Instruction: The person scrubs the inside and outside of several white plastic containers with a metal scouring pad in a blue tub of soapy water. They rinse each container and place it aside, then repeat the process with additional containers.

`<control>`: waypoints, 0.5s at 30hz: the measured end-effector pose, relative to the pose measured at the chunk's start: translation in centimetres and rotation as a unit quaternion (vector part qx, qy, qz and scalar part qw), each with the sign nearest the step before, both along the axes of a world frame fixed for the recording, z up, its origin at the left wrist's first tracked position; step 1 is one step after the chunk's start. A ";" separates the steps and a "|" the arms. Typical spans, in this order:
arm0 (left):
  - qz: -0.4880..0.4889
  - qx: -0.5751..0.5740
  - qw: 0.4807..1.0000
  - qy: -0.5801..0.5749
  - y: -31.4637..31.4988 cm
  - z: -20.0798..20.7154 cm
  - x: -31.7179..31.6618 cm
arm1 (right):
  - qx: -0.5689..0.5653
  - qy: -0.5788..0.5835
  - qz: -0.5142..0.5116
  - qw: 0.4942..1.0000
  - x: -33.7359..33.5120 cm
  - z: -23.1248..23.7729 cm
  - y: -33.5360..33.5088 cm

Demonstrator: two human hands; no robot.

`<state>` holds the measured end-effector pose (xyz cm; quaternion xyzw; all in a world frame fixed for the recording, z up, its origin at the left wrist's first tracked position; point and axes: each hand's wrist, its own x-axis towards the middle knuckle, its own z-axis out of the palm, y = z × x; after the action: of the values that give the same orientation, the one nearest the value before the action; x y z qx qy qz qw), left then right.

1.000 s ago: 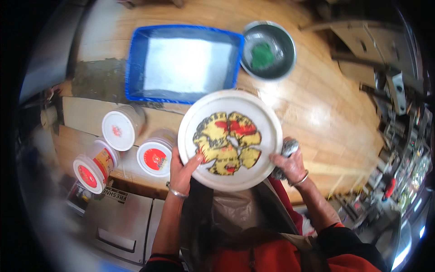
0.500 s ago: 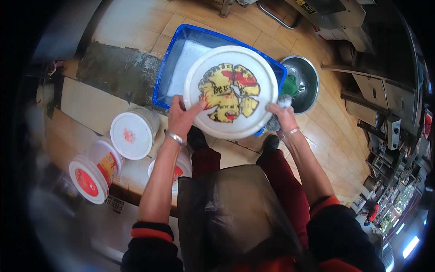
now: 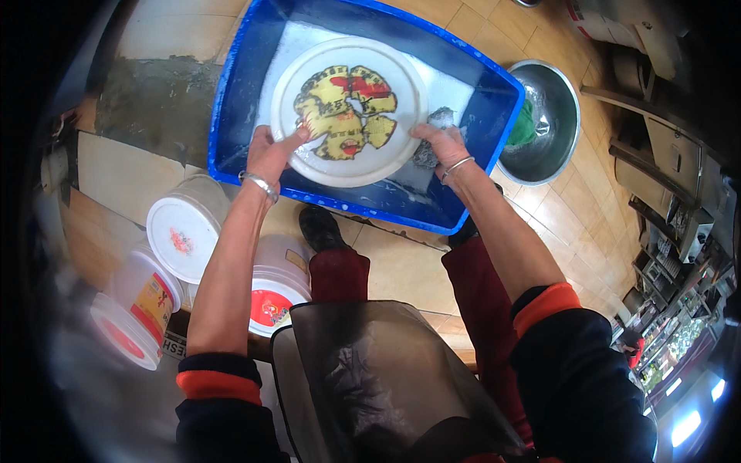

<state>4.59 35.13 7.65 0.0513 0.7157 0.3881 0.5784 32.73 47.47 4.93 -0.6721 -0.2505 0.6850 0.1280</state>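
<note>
A round white plate (image 3: pixel 349 108) with a yellow and red pattern is held over a blue plastic tub (image 3: pixel 255 77) of soapy water. My left hand (image 3: pixel 272 151) grips the plate's near left rim, thumb on its face. My right hand (image 3: pixel 438 143) holds the plate's right rim and also clutches a grey scouring pad (image 3: pixel 432 131) against it. Both wrists carry metal bangles. Foam lies in the tub under the plate.
A steel bowl (image 3: pixel 552 123) with a green cloth (image 3: pixel 523 131) sits right of the tub on the tiled floor. Three white lidded buckets (image 3: pixel 185 235) stand at the lower left. My dark apron (image 3: pixel 370 378) and red trousers fill the lower middle. Kitchen equipment lines the right edge.
I have bent forward and carried the plate from in front of my body out over the blue tub and down toward the foam. Both hands keep their hold.
</note>
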 end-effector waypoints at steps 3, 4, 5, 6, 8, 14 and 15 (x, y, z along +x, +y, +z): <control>-0.003 -0.042 0.999 0.028 -0.2 -1.0 0.7 | 0.002 -0.026 0.040 0.999 0.5 -1.6 -0.5; 0.002 -0.049 0.998 0.028 -0.3 -1.3 0.8 | 0.000 -0.009 0.065 0.998 0.9 -1.9 -0.5; -0.005 -0.050 0.998 0.033 -0.1 -1.7 0.9 | 0.001 0.008 0.075 0.997 1.5 -2.1 -0.4; -0.009 -0.058 0.998 0.038 0.0 -2.0 0.9 | 0.006 0.026 0.084 0.996 2.1 -2.4 0.1; -0.017 -0.089 0.995 0.046 0.2 -2.3 0.6 | -0.029 0.114 0.071 0.990 3.6 -3.2 1.3; 0.050 -0.063 0.978 0.193 0.0 -3.2 1.6 | 0.211 -0.391 0.297 0.845 4.3 -11.5 4.5; 0.041 -0.073 0.963 0.257 0.1 -3.4 2.0 | 0.243 -0.435 0.394 0.773 3.6 -13.4 3.3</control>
<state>6.57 35.22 4.23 0.0773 0.8681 0.3319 0.3610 36.34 50.73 -8.42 -0.6873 -0.6802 0.2266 -0.1167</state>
